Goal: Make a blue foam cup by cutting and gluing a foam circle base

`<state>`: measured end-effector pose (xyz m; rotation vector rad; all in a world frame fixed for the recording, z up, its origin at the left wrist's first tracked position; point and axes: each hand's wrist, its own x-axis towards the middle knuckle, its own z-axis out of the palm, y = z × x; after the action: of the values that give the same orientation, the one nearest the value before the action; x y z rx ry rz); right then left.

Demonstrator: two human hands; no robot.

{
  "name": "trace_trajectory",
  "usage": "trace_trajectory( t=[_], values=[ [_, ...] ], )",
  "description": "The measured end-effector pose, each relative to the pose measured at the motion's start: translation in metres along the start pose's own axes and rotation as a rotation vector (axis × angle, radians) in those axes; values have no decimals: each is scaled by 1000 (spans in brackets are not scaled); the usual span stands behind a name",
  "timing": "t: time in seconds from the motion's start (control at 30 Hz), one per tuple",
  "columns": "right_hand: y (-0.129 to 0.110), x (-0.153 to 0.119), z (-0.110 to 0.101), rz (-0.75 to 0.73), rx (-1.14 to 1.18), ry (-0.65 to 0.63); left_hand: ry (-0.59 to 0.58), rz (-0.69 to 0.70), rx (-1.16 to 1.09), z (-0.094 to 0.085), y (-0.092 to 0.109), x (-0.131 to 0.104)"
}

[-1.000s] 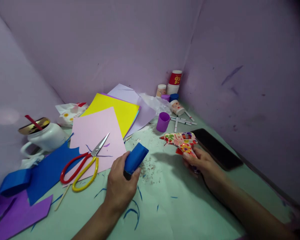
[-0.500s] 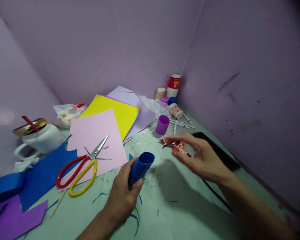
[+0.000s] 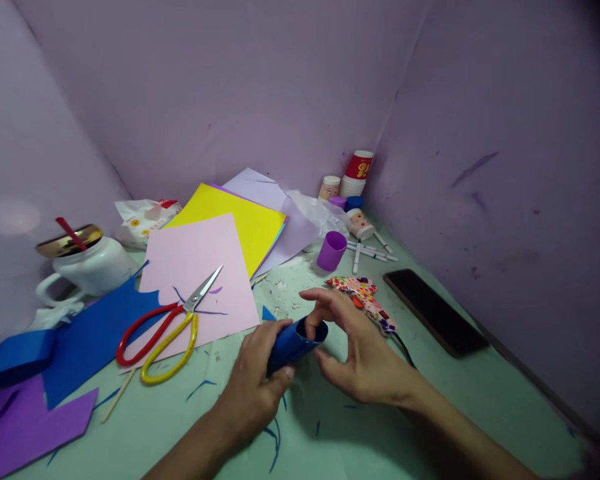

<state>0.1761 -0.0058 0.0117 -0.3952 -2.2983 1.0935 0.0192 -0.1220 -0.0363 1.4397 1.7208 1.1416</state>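
A blue tube (image 3: 291,346) lies tilted in my left hand (image 3: 256,373), whose fingers and thumb wrap round its sides. The tube's open end points right. At that opening, my right hand (image 3: 363,350) has a bent finger reaching inside, with the thumb apart just below the rim. Behind my right hand rests a patterned glue gun (image 3: 360,293) with a black cord. A short purple tube (image 3: 332,251) stands beyond it. Scissors (image 3: 190,303) with red and yellow handles lie on a pink sheet (image 3: 205,250) to the left.
Blue paper (image 3: 100,333) and purple foam (image 3: 50,433) lie at the left, near a white mug (image 3: 97,267). A yellow sheet (image 3: 235,217) is at the back. Markers (image 3: 373,250) and paper cups (image 3: 359,175) stand near the corner. A phone (image 3: 435,311) lies at the right.
My right hand has moved left and down, from near the glue gun to the blue tube's opening, with a finger now inside. The tube has tipped further right. The view has shifted slightly.
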Motion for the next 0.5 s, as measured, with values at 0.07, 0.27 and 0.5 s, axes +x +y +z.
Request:
trace_trajectory(
  t=[0.07,0.27,0.5],
  values=[
    [0,0,2,1,-1,19,-2,10,12,0,-1,0],
    [1,-1,6,-11,-12,58,6,46,71,1,4,3],
    [1,0,6,-22,-24,62,28,-2,105,2,8,3]
  ],
)
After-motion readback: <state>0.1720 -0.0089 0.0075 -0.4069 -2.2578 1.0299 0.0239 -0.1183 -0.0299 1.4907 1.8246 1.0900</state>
